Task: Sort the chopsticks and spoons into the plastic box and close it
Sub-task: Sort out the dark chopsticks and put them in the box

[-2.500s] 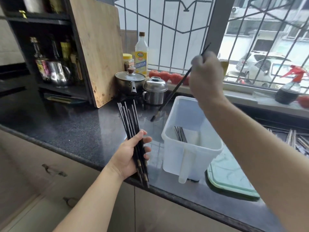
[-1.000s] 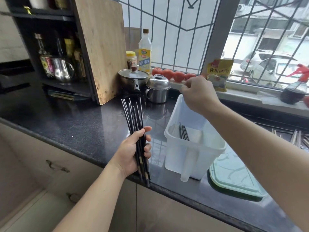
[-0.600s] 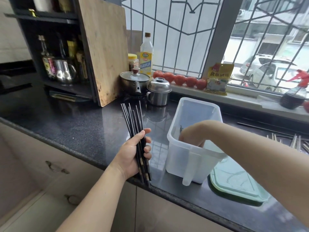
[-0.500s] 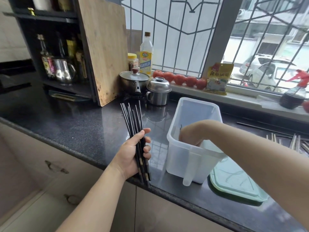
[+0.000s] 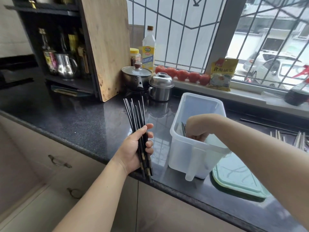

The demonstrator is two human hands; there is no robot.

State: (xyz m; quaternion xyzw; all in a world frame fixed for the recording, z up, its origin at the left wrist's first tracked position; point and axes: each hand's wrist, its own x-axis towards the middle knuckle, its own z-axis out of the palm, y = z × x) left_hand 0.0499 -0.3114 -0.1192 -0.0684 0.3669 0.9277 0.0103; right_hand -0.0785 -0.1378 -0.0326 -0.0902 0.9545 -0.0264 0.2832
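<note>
Right now the left hand [image 5: 133, 149] is wrapped around a bundle of black chopsticks [image 5: 136, 118], thumb across the front and fingers curled behind, holding them upright above the counter's near edge with their tips fanning out at the top. The right hand [image 5: 196, 129] is down inside the plastic box [image 5: 187, 158], wrist bent over the rim; its fingers look curled near a few dark chopsticks [image 5: 183, 129] leaning against the box's left inner wall, but whether they pinch one or have let go cannot be told through the hand and the cloudy plastic.

The step in hand appears to be loading chopsticks into the box, with the left hand serving as the supply. By my reading the task is early: most of the bundle remains outside, and I can make out no spoons. The next move likely calls for the right hand to lift clear of the rim, take a chopstick from the fanned tips and lower it beside those already standing.

The box sits on the dark countertop [image 5: 83, 124] just to the right of the left hand, not touching it. Its pale green lid [image 5: 237, 180] lies flat beside the box's base, under the right forearm. More chopsticks, light-coloured ones [image 5: 299, 139], lie at the far right, well apart from both hands.
</note>
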